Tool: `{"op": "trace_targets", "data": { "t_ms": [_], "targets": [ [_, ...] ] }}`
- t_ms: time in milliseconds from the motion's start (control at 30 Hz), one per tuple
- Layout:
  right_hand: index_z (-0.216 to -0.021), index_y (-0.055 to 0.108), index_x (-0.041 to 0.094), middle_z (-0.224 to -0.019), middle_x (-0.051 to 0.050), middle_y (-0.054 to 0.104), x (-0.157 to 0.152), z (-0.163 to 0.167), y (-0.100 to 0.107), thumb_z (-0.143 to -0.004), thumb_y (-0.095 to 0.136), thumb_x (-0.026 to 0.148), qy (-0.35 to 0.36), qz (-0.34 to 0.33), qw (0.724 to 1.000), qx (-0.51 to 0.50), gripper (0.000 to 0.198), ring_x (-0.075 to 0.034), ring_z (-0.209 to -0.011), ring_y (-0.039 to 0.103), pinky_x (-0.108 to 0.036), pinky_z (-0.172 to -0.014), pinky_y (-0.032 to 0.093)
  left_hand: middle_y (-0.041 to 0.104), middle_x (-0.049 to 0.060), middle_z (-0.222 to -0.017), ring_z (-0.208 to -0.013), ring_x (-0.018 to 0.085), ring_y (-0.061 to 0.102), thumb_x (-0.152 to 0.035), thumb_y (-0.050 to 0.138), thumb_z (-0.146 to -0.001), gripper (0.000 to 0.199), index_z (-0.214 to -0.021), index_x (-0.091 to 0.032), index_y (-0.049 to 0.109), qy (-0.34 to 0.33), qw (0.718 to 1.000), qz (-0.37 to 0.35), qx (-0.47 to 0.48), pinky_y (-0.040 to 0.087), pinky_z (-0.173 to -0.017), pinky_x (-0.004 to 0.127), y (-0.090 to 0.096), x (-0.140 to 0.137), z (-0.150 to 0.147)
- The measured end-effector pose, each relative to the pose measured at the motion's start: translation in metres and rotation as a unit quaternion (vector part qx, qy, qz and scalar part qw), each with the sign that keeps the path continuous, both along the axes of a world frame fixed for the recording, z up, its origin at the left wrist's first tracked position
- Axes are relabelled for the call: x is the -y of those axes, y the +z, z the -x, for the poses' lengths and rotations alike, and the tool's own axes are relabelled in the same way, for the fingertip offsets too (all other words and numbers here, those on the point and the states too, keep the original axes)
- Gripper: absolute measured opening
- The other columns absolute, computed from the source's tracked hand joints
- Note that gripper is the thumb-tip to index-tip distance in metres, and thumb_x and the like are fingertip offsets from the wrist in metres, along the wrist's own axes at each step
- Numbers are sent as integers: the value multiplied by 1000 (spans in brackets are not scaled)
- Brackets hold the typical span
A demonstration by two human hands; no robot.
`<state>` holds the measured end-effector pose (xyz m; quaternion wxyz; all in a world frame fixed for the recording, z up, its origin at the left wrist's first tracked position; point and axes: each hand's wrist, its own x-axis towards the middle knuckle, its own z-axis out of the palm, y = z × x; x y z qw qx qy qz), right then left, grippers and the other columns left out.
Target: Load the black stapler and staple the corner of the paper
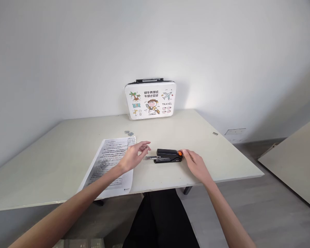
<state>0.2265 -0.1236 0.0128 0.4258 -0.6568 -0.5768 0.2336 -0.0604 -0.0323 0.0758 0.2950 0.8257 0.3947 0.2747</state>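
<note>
A black stapler (167, 155) with an orange button at its rear lies on the table. Its metal magazine (151, 157) sticks out from the front, to the left. My right hand (195, 164) grips the stapler's rear end, thumb at the orange button. Just left of the magazine is my left hand (134, 155), its fingers curled in toward the thumb. Something tiny may sit between those fingertips, too small to make out. The left hand and wrist hover over the right edge of a printed sheet of paper (108, 165), covering part of it.
Two small grey pieces, like staple strips (130, 134), lie beyond the paper. Another small metal piece (215, 133) is at the table's right side. A white case (151, 100) with cartoon prints stands against the wall. The table's front edge (155, 190) runs close to my legs.
</note>
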Motion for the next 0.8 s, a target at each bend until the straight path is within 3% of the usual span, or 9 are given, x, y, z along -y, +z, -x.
{"op": "trace_targets", "data": {
  "t_ms": [67, 167, 267, 800],
  "targets": [
    [-114, 77, 29, -122, -7, 77, 0, 0, 0, -107, 31, 63, 2, -2, 1000, -2, 58, -28, -114, 68, -39, -99, 49, 79, 6, -115, -106, 21, 75, -38, 50, -106, 39, -141, -23, 60, -41, 996, -76, -38, 58, -100, 39, -4, 2, 3],
    [-111, 77, 29, -120, -6, 78, 0, -1, -1, -107, 32, 62, 1, -7, 1000, 1, 57, -27, -112, 69, -37, -98, 50, 77, 6, -123, -111, 21, 74, -35, 44, -109, 43, -150, -25, 51, -84, 986, -123, -73, 57, -99, 38, -11, 3, 6],
    [-108, 77, 28, -117, -6, 78, -1, -2, -2, -107, 32, 62, -1, -6, 1000, 7, 56, -27, -111, 69, -37, -97, 50, 78, 4, -125, -111, 21, 76, -35, 45, -109, 45, -153, -27, 48, -92, 985, -119, -83, 58, -97, 36, -15, 3, 6],
    [-108, 76, 29, -118, -6, 78, 0, -2, -1, -107, 33, 61, 2, -4, 1000, 4, 54, -28, -112, 67, -39, -99, 48, 80, 3, -122, -109, 23, 77, -35, 46, -109, 38, -142, -26, 62, -117, 980, -110, -117, 57, -96, 34, -11, 3, -1]
  ]
}}
